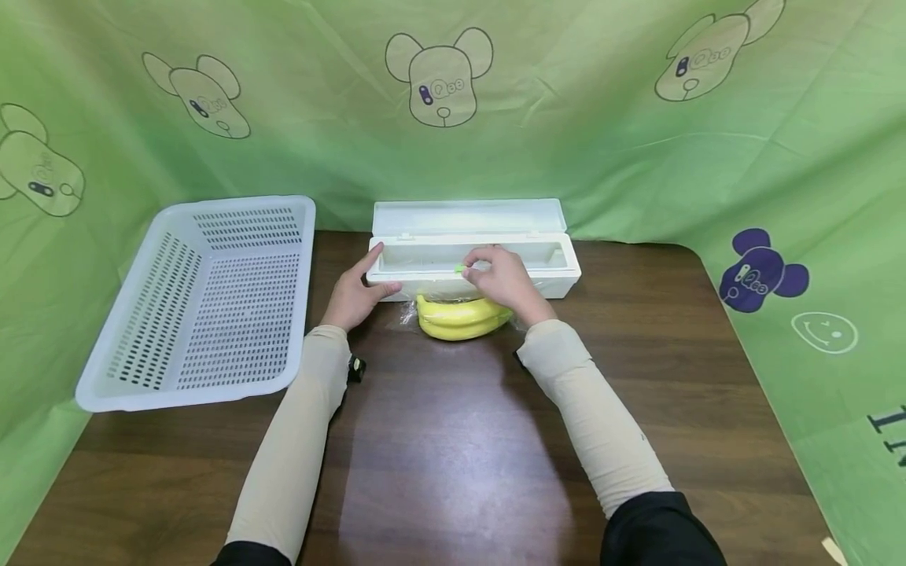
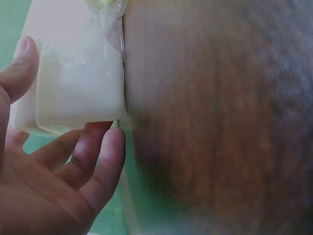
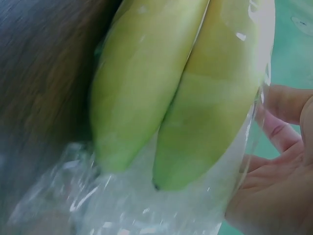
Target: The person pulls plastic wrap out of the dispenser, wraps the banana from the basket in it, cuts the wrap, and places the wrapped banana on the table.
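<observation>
A long white cling film dispenser (image 1: 562, 284) stands at the back of the table with its lid (image 1: 467, 218) raised. My left hand (image 1: 356, 295) grips its left end, thumb on the front side and fingers around the end face (image 2: 80, 83). At the front rim, a small green slider (image 1: 459, 269) is pinched between thumb and fingers of my right hand (image 1: 504, 279). Yellow bananas (image 1: 456, 317) lie right before the dispenser, under my right wrist. Clear film (image 3: 117, 205) covers them and reaches up the dispenser's front. The inside of the dispenser is only partly visible.
To the left stands a white perforated plastic basket (image 1: 304, 291). Dark brown wooden table (image 1: 453, 456) extends in front of the dispenser. A green printed cloth (image 1: 318, 149) hangs behind and along both sides.
</observation>
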